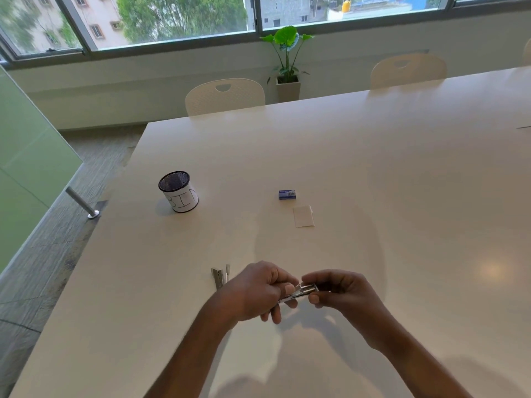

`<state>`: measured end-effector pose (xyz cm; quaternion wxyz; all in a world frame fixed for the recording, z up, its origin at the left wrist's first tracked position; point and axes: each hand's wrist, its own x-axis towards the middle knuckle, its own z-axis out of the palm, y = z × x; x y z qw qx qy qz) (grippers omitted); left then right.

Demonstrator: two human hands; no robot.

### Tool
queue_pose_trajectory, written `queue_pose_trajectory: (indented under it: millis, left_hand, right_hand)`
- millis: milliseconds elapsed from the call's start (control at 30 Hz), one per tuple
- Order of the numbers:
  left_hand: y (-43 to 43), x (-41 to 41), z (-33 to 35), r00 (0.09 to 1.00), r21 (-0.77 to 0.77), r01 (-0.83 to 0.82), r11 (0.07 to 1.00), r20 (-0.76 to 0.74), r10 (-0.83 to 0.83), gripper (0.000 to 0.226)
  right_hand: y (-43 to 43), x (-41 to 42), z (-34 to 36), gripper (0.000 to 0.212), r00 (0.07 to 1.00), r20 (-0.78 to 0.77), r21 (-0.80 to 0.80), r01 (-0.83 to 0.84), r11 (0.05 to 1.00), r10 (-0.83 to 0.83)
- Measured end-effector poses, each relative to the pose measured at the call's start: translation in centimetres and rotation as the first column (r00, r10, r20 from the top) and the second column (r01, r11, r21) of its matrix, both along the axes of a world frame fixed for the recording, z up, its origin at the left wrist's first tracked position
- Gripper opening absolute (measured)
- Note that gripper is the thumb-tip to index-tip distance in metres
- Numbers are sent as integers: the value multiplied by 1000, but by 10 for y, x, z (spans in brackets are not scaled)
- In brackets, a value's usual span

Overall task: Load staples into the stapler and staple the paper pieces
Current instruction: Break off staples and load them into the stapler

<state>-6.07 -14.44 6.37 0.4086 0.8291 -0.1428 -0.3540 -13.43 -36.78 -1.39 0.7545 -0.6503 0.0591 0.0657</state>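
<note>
A small metal stapler (301,293) is held between both hands a little above the white table (373,168), near its front edge. My left hand (258,291) grips its left end, and my right hand (336,291) pinches its right end with fingertips. Strips of staples (219,277) lie on the table just left of my left hand. Farther back sit a small blue staple box (287,194) and, right in front of it, the stacked paper pieces (303,216).
A black mesh cup (178,191) with a white label reading "BIN" stands at the left middle of the table. Two white chairs (225,96) are tucked in along the far edge. The table's left edge drops to the floor.
</note>
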Motion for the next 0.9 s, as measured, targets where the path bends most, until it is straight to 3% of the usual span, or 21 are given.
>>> queue_pose_trajectory:
  millis: [533,900]
  left_hand:
    - [-8,1,8,994,252,27,967,98,-53,25]
    - [-3,-4,8,999,158,4,987,-40,2,27]
  right_hand:
    - [18,-4,-1,29,994,-102,70,35,997,-28]
    - [11,-2,-1,33,998,-50,67,43,997,-40]
